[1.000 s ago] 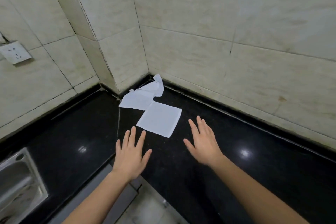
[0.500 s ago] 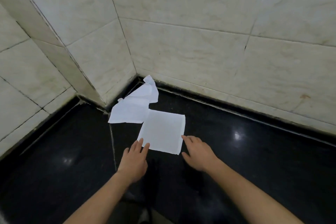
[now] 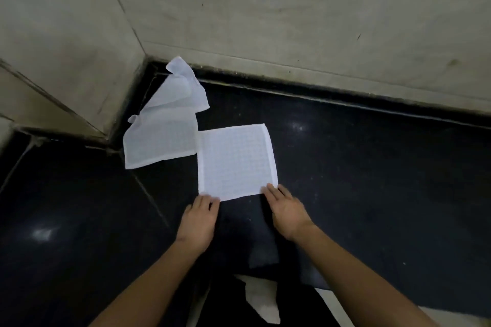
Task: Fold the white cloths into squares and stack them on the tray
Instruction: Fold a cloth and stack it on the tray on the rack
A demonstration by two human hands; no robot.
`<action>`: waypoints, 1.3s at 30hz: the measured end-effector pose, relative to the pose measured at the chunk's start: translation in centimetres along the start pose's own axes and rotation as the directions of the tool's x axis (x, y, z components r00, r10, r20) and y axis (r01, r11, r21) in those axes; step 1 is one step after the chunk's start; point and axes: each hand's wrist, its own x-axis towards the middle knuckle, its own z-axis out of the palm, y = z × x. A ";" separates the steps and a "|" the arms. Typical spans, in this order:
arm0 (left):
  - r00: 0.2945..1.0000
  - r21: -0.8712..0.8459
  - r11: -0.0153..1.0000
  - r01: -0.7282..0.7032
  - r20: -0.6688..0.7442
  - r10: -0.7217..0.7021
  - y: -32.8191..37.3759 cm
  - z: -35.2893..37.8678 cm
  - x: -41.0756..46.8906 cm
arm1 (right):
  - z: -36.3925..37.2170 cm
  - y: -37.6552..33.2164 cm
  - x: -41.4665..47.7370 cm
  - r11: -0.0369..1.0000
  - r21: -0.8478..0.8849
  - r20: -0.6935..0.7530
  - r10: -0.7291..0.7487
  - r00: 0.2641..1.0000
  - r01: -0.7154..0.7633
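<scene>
Touching the flat cloth (image 3: 236,162) at its near corners, left hand (image 3: 198,221) and right hand (image 3: 288,211) show loosely straight fingers; it extends directly away.

Your flat cloth (image 3: 236,162) is matt white fabric with a fine woven grid, and the crumpled cloth (image 3: 164,138) looks alike. The counter (image 3: 372,180) is glossy black, probably polished stone. The wall tiles (image 3: 265,8) are smooth and dull.

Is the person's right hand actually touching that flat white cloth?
Touching. The head view shows the right hand with its fingertips lying on the near right corner of the flat white cloth, with no gap between them.
</scene>
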 end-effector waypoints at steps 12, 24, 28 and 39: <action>0.983 -0.159 0.983 -0.097 -0.172 0.069 -1.4 -1.2 -1.9 | -2.5 0.1 -3.0 0.997 0.043 -0.059 -0.061 0.996 0.063; 0.778 -0.446 0.891 -0.090 -0.590 -0.217 1.3 -19.9 4.3 | -18.7 6.3 -3.9 0.946 0.288 -0.664 0.086 0.743 0.147; 0.665 -0.421 0.895 -0.144 -0.711 -0.227 2.6 -20.6 3.5 | -18.5 7.2 -5.6 0.905 0.356 -0.741 0.123 0.661 0.231; 0.942 -0.008 0.969 -0.247 -0.236 0.238 3.4 -0.8 -4.3 | 2.0 7.8 -7.5 0.973 0.225 -0.164 -0.013 0.986 0.050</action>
